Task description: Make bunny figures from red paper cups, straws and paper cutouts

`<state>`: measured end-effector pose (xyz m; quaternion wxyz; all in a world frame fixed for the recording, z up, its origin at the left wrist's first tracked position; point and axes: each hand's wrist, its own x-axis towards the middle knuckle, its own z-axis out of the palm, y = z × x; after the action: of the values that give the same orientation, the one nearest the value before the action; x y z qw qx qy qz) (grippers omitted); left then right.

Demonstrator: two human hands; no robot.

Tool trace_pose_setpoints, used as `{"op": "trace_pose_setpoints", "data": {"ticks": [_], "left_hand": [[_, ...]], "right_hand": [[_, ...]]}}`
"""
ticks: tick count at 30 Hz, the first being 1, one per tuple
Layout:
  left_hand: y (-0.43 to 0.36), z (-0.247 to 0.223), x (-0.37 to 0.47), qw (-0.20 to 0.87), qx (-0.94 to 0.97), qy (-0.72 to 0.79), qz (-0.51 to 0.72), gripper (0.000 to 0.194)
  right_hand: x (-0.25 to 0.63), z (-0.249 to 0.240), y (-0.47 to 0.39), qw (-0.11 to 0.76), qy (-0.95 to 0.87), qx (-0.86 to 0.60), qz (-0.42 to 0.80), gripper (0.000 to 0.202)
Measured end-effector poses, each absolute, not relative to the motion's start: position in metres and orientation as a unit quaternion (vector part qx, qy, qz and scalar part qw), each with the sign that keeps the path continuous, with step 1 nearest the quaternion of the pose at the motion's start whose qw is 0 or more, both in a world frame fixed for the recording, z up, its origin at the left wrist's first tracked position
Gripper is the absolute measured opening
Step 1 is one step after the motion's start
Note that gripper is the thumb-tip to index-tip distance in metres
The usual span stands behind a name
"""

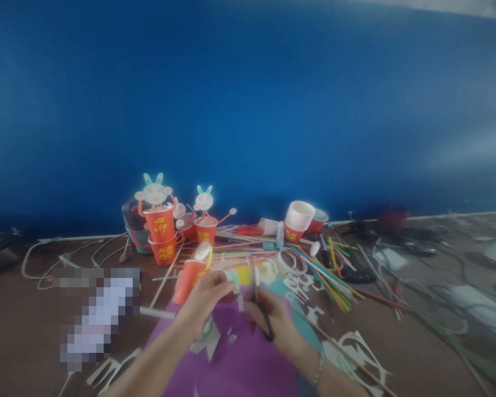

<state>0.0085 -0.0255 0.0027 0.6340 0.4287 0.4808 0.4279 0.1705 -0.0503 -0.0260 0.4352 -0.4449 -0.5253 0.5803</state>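
My right hand is closed around a pair of black-handled scissors, whose blades point up and away from me. In my left hand, the fingers pinch a small white paper piece with green marks beside the blades. A narrow white strip hangs between the hands. Below them lies a purple sheet, with a pointed paper scrap under my left wrist. A tilted orange paper cup rests just beyond my left hand. Blur hides the exact contact between blades and paper.
Stacked orange cups with a rabbit figure stand at back left, near another rabbit cup. White nested cups are at back right. Colourful sticks, paper cutouts and a tape roll lie right. Cables run along the wall.
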Motion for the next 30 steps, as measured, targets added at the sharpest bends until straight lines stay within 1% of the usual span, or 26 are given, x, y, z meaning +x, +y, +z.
{"op": "trace_pose_setpoints", "data": {"ticks": [2, 4, 10, 12, 16, 19, 26, 30], "left_hand": [[-0.024, -0.003, 0.009, 0.610, 0.484, 0.485, 0.399, 0.014], [-0.023, -0.010, 0.009, 0.585, 0.534, 0.480, 0.377, 0.010], [-0.025, -0.015, 0.011, 0.569, 0.573, 0.472, 0.354, 0.004], [-0.027, -0.010, 0.013, 0.590, 0.552, 0.466, 0.360, 0.005], [-0.032, -0.005, 0.022, 0.679, 0.458, 0.428, 0.382, 0.022], [-0.036, -0.008, 0.029, 0.686, 0.401, 0.435, 0.424, 0.029], [-0.042, -0.015, 0.032, 0.697, 0.331, 0.429, 0.469, 0.027], [-0.039, -0.009, 0.029, 0.676, 0.292, 0.422, 0.529, 0.026]], "right_hand": [[0.171, -0.025, -0.049, 0.471, -0.508, -0.456, 0.558, 0.038], [0.172, -0.025, -0.048, 0.482, -0.495, -0.468, 0.551, 0.039], [0.174, -0.025, -0.046, 0.464, -0.497, -0.473, 0.560, 0.035], [0.174, -0.024, -0.046, 0.469, -0.501, -0.473, 0.553, 0.037], [0.174, -0.024, -0.047, 0.519, -0.488, -0.463, 0.528, 0.043], [0.174, -0.026, -0.047, 0.517, -0.491, -0.455, 0.534, 0.046], [0.173, -0.030, -0.047, 0.510, -0.478, -0.449, 0.557, 0.041], [0.169, -0.029, -0.049, 0.482, -0.499, -0.430, 0.579, 0.039]]}}
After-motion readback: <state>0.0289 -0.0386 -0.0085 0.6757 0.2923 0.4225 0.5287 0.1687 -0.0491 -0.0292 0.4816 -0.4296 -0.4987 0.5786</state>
